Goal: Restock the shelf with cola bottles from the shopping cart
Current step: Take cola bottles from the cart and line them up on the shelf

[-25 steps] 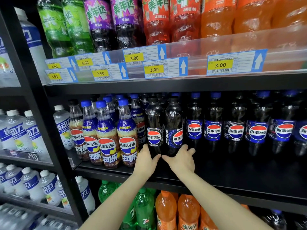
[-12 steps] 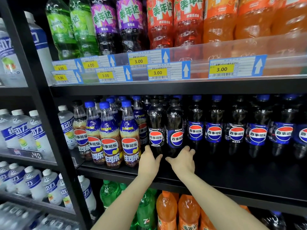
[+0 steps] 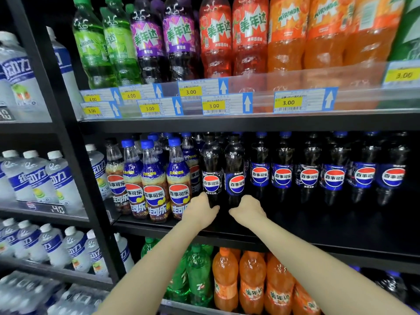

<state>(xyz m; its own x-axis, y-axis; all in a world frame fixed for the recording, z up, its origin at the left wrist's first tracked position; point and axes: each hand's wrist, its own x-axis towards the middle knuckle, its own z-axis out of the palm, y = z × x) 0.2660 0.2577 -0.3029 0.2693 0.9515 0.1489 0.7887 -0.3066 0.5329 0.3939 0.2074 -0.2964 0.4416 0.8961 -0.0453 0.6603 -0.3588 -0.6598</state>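
Cola bottles (image 3: 223, 171) between lemon colas (image 3: 154, 180), hands (image 3: 223, 210).

A: Fingertips of left hand (image 3: 200, 211) and right hand (image 3: 247, 206) hidden behind two dark plastic cola bottles (image 3: 223, 171). Bottle bases covered.
B: Top-shelf orange soda bottles (image 3: 302, 35) cropped, caps out of frame. White-capped water bottles (image 3: 27, 294) bottom left blurred.

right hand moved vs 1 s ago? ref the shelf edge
Barely. The right hand stays at the base of the black-cap cola bottle, just above the shelf edge; its fingers, straighter a second ago, now curl around the bottle's foot.
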